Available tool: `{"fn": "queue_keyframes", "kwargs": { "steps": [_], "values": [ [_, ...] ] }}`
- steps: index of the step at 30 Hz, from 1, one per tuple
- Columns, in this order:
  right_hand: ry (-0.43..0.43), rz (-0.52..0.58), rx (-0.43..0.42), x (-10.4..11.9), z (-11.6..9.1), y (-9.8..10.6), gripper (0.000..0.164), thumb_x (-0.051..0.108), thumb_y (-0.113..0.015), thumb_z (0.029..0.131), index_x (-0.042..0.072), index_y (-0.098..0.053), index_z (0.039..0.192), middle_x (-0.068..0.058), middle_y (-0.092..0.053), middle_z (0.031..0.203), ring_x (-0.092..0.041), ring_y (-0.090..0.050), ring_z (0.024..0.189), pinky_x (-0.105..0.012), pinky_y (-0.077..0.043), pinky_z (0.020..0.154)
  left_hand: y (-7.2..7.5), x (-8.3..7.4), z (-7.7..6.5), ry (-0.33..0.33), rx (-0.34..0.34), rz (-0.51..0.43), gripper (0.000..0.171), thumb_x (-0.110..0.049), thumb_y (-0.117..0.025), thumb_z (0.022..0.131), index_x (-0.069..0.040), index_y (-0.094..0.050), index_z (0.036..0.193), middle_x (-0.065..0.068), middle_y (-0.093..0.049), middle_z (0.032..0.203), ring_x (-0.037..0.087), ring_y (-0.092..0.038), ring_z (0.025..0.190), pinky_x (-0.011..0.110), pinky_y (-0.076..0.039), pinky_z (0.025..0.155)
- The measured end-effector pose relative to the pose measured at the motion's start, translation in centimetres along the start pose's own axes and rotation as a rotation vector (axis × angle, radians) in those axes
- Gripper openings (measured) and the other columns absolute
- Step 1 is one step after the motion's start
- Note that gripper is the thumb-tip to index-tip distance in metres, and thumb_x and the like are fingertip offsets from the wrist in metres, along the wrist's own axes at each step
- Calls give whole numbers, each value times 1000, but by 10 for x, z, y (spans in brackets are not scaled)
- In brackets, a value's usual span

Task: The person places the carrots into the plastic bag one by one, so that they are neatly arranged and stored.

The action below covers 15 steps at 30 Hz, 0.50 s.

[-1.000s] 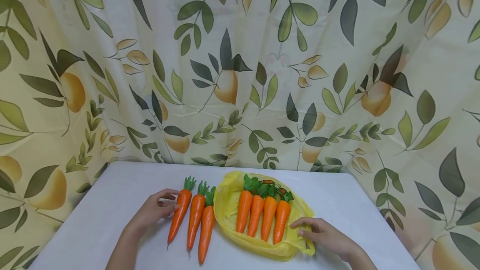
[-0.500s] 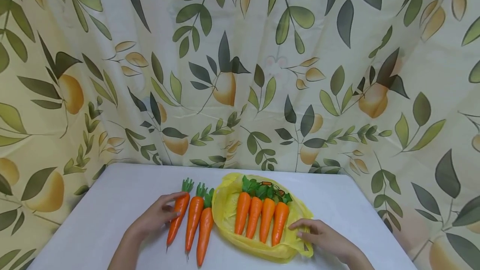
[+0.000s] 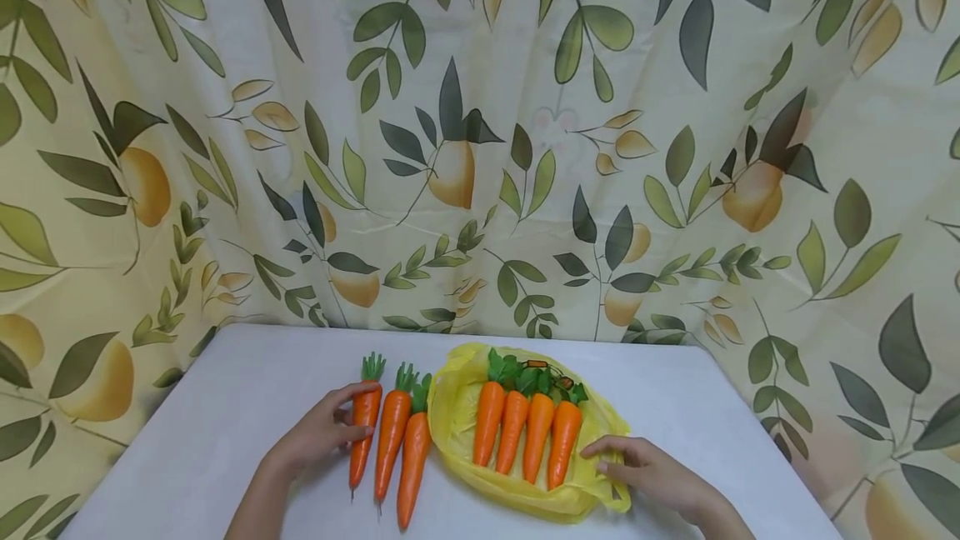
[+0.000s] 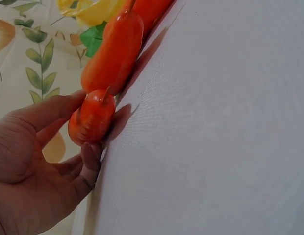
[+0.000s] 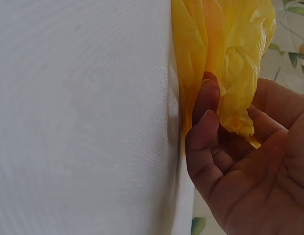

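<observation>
My left hand (image 3: 321,430) holds the leftmost loose carrot (image 3: 365,411) from its left side, thumb and fingers on either side of it. In the left wrist view that carrot (image 4: 93,117) shows end-on between thumb and fingertips. Two more loose carrots lie just right of it, a middle carrot (image 3: 393,432) and a right carrot (image 3: 415,452). A spread yellow plastic bag (image 3: 453,407) bears several orange carrots (image 3: 537,432) with leafy green tops. My right hand (image 3: 656,473) grips the bag's right edge; in the right wrist view yellow plastic (image 5: 238,88) runs between its thumb and curled fingers.
Everything lies on a white-covered table (image 3: 247,407). A curtain (image 3: 480,148) printed with leaves and fruit hangs behind the table and along both sides. Near the leafy tops sits a small dark-and-orange tag or cord (image 3: 542,365).
My left hand has closed onto the leftmost carrot and moved it a little right. That carrot now stands straighter and nearer the middle one. My right hand stays at the bag's edge.
</observation>
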State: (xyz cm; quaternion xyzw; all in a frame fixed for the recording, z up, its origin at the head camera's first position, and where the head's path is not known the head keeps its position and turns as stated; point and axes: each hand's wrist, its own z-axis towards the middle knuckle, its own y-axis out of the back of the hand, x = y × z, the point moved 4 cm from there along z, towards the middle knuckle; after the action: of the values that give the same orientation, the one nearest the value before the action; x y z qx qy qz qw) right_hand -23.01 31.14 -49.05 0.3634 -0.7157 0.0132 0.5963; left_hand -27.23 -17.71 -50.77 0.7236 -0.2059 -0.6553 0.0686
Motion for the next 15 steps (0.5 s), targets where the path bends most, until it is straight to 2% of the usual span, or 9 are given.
{"fn": "queue_keyframes", "kwargs": {
  "steps": [8, 15],
  "values": [
    [-14, -1, -9, 0, 0, 0, 27, 19, -62, 105, 9, -69, 128, -8, -61, 114, -28, -52, 99, -42, -41, 85, -2, -6, -3, 30, -49, 30, 66, -2, -86, 80, -22, -65, 139, 11, -56, 130, 28, -54, 99, 38, -51, 72],
    [-16, -10, -19, 0, 0, 0, 26, 17, -62, 105, 8, -69, 128, -9, -60, 113, -28, -51, 100, -43, -41, 85, -2, -7, -1, 10, -59, 77, 70, -8, -91, 76, -22, -65, 139, 11, -57, 130, 28, -54, 101, 39, -49, 74]
  ]
}}
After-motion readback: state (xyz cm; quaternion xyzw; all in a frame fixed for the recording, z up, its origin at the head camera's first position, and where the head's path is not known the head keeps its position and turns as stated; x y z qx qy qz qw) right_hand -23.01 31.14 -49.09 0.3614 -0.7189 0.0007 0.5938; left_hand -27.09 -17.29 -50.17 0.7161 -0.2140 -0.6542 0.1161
